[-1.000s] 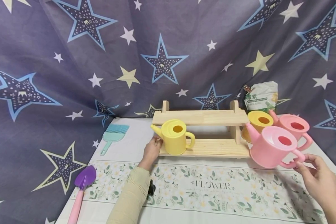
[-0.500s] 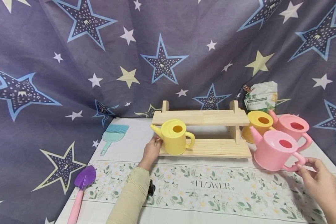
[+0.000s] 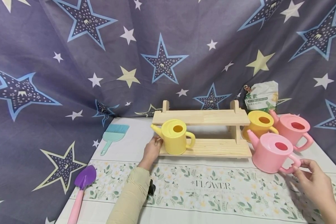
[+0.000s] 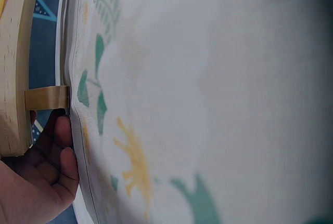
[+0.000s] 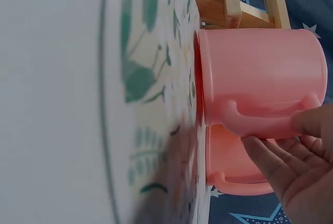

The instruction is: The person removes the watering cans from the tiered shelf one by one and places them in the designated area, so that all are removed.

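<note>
My left hand grips the left end of the lower board of a two-tier wooden shelf; in the left wrist view its curled fingers reach beneath the board. On that board, right beside the hand, stands a yellow watering can, spout to the left. With thumb and fingers my right hand pinches the handle of a light pink watering can, just off the shelf's right end. The right wrist view has this pink can upright, its base at tabletop level.
Behind the held can stand a darker yellow watering can and another pink one. A white bag with a clip is at the back right. On the left lie a teal brush and a purple trowel with pink handle.
The light pink watering can has come down and slightly nearer, first shifting right, then a little back left, with my right hand. My left hand and the shelf look unmoved.
</note>
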`<state>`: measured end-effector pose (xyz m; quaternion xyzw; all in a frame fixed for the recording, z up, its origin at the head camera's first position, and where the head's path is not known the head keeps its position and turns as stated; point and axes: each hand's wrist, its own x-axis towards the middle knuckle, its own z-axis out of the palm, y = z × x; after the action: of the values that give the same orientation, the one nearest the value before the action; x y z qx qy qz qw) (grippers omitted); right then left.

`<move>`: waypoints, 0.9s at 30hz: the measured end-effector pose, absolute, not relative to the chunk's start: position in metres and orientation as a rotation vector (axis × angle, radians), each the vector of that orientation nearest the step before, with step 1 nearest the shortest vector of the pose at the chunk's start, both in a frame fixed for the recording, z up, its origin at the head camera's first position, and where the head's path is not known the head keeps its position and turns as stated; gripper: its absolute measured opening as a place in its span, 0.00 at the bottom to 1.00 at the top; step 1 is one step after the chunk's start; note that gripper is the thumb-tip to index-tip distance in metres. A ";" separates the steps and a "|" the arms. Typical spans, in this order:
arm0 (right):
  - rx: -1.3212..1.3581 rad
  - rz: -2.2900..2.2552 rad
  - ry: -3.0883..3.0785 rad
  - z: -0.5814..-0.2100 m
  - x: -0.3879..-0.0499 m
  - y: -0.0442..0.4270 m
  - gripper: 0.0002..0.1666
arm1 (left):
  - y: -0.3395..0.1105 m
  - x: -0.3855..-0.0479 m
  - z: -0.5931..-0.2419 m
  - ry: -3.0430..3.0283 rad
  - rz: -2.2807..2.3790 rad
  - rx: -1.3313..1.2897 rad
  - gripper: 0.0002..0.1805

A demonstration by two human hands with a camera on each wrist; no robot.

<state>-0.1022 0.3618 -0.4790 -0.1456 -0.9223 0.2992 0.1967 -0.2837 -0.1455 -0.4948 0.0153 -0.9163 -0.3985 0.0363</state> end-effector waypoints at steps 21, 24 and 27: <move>-0.388 0.773 -2.423 -0.451 -0.098 0.341 0.25 | -0.146 -0.284 -0.495 -2.836 -1.205 0.061 0.21; -0.283 0.730 -2.312 -0.444 -0.100 0.333 0.23 | -0.145 -0.284 -0.494 -2.839 -1.212 0.069 0.22; -0.136 0.712 -2.211 -0.440 -0.102 0.325 0.22 | -0.145 -0.284 -0.493 -2.838 -1.219 0.071 0.22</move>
<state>-0.1019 0.3248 -0.4402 -0.0537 -0.8725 0.2808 0.3961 -0.2837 -0.1448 -0.4927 0.0229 -0.9183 -0.3945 0.0263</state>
